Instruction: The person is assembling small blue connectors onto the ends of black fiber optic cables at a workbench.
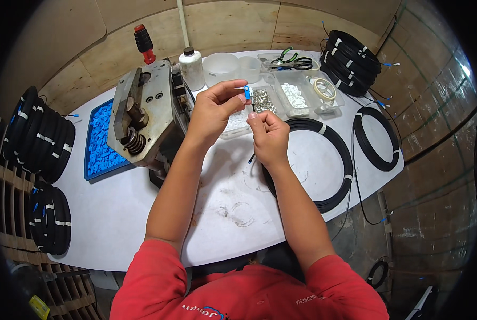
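Note:
My left hand (213, 111) pinches a small blue connector (247, 92) between thumb and fingers, above the far middle of the table. Just below and to the right, my right hand (270, 137) is closed on a thin black cable (253, 108), whose upper end meets the connector. Whether the cable end sits inside the connector is too small to tell. A short blue-tipped cable end (251, 159) sticks out to the left below my right hand. Beside my right forearm lies a large black cable coil (346, 152) bound with white tape, partly hidden by that arm.
Left of my arms stands a metal press (161, 114) beside a blue tray (87, 162) of blue connectors. Behind my hands are boxes of metal terminals (263, 100) and white pieces (293, 96), and a white bottle (191, 70). Further cable coils (350, 64) stand around the edges.

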The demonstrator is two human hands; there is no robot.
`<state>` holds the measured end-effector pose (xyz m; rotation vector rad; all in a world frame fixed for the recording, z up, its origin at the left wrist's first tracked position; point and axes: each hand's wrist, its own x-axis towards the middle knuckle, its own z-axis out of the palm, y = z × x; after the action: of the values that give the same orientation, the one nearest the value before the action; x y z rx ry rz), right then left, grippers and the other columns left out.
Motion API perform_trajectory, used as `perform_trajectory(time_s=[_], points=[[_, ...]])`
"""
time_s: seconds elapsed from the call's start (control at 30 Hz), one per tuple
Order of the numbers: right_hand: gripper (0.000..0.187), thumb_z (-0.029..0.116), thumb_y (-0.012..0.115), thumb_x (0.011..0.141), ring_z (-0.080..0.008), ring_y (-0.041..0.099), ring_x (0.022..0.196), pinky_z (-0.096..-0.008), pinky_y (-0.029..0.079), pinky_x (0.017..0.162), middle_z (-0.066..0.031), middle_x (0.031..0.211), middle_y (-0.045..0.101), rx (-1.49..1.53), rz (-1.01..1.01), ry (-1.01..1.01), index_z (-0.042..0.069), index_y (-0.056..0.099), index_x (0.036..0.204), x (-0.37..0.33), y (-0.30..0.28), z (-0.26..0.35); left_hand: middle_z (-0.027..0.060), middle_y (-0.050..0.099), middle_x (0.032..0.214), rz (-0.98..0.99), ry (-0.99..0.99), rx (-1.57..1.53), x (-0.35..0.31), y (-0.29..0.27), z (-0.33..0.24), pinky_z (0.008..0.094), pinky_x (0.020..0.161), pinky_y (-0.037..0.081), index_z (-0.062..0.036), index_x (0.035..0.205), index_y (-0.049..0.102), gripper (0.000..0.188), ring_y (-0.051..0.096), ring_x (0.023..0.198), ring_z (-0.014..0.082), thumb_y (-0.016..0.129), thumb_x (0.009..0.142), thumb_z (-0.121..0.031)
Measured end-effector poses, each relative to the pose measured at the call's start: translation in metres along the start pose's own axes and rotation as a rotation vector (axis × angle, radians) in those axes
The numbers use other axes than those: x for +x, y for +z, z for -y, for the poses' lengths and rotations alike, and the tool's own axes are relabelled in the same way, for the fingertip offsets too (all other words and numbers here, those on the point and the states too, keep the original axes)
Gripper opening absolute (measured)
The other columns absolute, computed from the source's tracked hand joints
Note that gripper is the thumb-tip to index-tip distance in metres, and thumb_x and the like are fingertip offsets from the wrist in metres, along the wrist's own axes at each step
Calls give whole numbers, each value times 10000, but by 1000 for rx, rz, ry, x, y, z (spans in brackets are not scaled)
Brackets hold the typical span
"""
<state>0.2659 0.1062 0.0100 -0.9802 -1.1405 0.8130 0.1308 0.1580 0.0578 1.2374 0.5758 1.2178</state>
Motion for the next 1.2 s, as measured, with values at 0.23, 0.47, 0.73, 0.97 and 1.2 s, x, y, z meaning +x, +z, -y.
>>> perform_trajectory(time_s=[0.23, 0.47, 0.73, 0.97, 1.2], points=[[244, 178, 622, 940, 16, 322, 502, -200, 227, 452, 88, 574, 469, -43, -14, -26, 17, 612, 757, 2, 1, -1, 70, 677, 1001, -2, -1, 25, 3, 0, 0, 271, 825, 513, -18, 1169, 626, 302, 650, 937, 158, 666, 871, -49], [245, 179, 629, 935, 14, 323, 512, -202, 231, 456, 89, 570, 466, -46, -13, -24, 21, 609, 749, 3, 3, -1, 65, 676, 998, 0, 3, 29, 4, -2, 2, 272, 826, 510, -24, 1162, 629, 292, 644, 927, 155, 664, 873, -51], [276, 161, 639, 923, 17, 312, 472, -208, 230, 426, 96, 507, 428, -44, -29, -54, 42, 557, 687, 2, 3, 0, 68, 676, 1000, -3, 10, 23, 2, 0, 0, 272, 821, 507, -23, 1161, 625, 294, 643, 928, 154, 667, 871, -51], [277, 158, 639, 923, 18, 311, 470, -211, 226, 422, 97, 505, 425, -36, -26, -44, 41, 555, 686, 1, 4, -1, 67, 675, 995, -16, 13, 80, 2, -2, 1, 268, 813, 510, -16, 1154, 618, 291, 646, 919, 154, 668, 870, -54], [255, 169, 631, 932, 17, 314, 489, -207, 224, 438, 94, 539, 446, -12, -15, -25, 33, 585, 721, 2, 3, -3, 63, 672, 975, -4, 18, 42, 4, -3, 2, 264, 808, 513, -13, 1138, 614, 277, 646, 906, 149, 668, 870, -53]])
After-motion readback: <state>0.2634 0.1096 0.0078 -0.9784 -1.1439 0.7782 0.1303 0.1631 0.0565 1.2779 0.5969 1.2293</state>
